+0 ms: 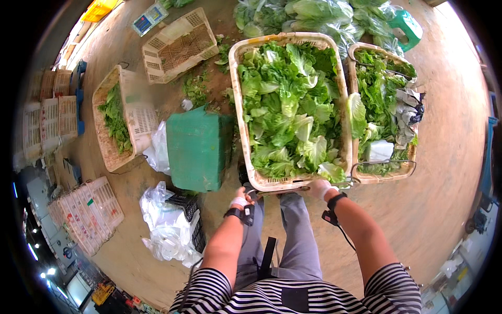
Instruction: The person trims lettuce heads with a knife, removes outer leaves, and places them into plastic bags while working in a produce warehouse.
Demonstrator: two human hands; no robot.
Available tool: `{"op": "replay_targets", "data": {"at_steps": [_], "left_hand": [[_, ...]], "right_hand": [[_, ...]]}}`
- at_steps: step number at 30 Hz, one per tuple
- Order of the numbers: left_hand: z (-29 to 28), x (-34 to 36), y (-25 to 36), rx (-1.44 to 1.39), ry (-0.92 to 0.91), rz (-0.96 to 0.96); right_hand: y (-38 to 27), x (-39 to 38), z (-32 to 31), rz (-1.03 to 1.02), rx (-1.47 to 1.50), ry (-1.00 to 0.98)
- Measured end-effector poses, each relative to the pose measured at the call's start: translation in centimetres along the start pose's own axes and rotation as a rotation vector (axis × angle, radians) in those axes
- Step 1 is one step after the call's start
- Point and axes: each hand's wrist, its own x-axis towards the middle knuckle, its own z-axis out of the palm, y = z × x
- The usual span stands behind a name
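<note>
A large cream plastic crate (343,112), heaped with loose green lettuce leaves (293,104), is in front of me. Both of my hands are at its near end, where a thin wire handle (282,192) runs below the rim. My left hand (241,198) is closed round the handle's left end. My right hand (320,189) is closed at its right end, close under the crate's corner; part of its fingers is hidden. Pale wraps cover both hands near the wrists, with black straps behind them.
A second crate (413,170) of greens and crumpled bags stands against the right side. To the left are a green block-shaped bundle (193,152), a tilted crate (107,162) and an upturned crate (180,44). Bagged lettuce (319,13) and a green jug (408,29) lie beyond.
</note>
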Motion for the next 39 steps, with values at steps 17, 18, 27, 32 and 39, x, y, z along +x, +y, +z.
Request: {"op": "replay_targets", "data": {"at_steps": [17,18,27,32,39], "left_hand": [[9.6,-13.6,19.8,0.975,0.068,0.534],[10.4,-13.2,21.0,1.005,0.067,0.529],[22.9,-16.2,32.9,1.297,-0.154,0.510],[16.9,-17.8,44.7,1.330,0.000,0.410],[15.4,-18.0,53.8,1.115,0.059,0.499]], "right_hand": [[0.1,-1.0,0.8,0.408,0.388,0.625],[0.1,0.3,-0.8,0.663,0.607,0.387],[0.2,9.4,5.2,1.083,2.482,0.871],[-2.7,2.4,-2.6,1.431,1.712,0.493],[4.9,6.8,-22.0,0.966,0.554,0.401]]}}
